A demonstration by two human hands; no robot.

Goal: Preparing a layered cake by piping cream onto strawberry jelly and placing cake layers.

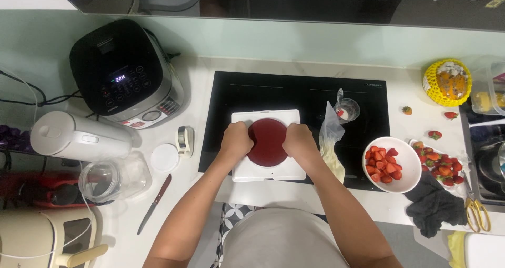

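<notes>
On the black glass cooktop, a square white tray bearing a round dark red disc. Left hand and right hand closed on the disc's opposite edges. Just right, a white bowl of cut strawberries on the white tabletop.

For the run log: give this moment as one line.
left hand: on red disc | right hand: on red disc | disc: on white square board | nearby: strawberry bowl

Dark red disc (white tray)
</notes>
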